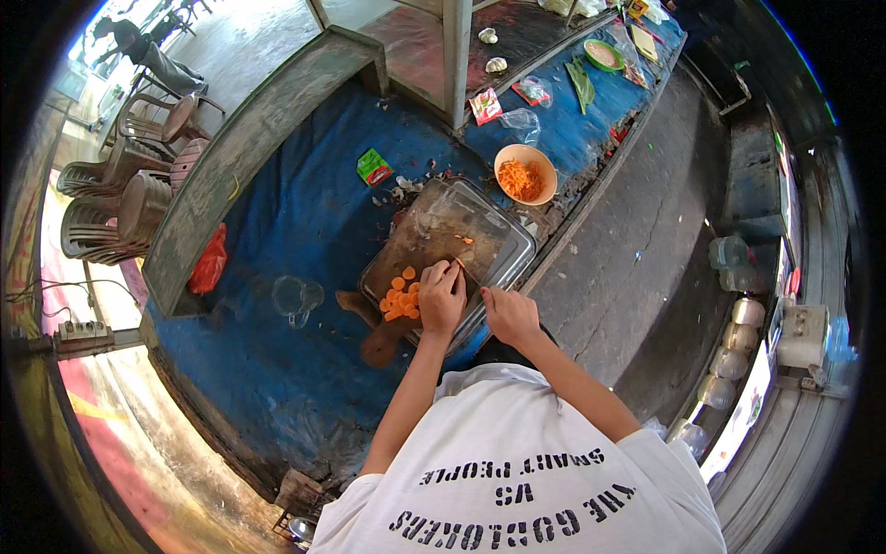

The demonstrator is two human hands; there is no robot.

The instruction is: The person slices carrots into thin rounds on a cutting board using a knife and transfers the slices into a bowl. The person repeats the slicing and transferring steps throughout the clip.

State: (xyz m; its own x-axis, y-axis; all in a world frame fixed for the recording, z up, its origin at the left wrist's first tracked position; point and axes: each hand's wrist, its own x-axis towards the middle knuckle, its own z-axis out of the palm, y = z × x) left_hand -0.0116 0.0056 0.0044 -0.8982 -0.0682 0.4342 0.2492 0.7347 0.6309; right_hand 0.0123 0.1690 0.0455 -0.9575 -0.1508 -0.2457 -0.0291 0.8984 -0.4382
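Observation:
My left hand (443, 296) presses down on a wooden cutting board (443, 218), its fingers bunched around a piece of carrot (460, 263). A knife (472, 278) is gripped in my right hand (511, 317); its thin blade points toward my left fingertips and is hard to make out. Round carrot slices (400, 299) lie piled on the board just left of my left hand. A few orange scraps (465, 239) sit farther up the board. Under the board is a metal tray (524, 244). Beyond it stands a bowl (548, 195) holding shredded carrot (519, 180).
A blue-covered table (277, 374) carries a clear mug (297, 298), a green packet (374, 167) and vegetable peelings (408, 185). Garlic bulbs (496, 65) and a green bowl (603, 55) lie farther back. Stacked plastic chairs (111, 221) and another person (149, 59) are beyond the raised ledge (228, 138).

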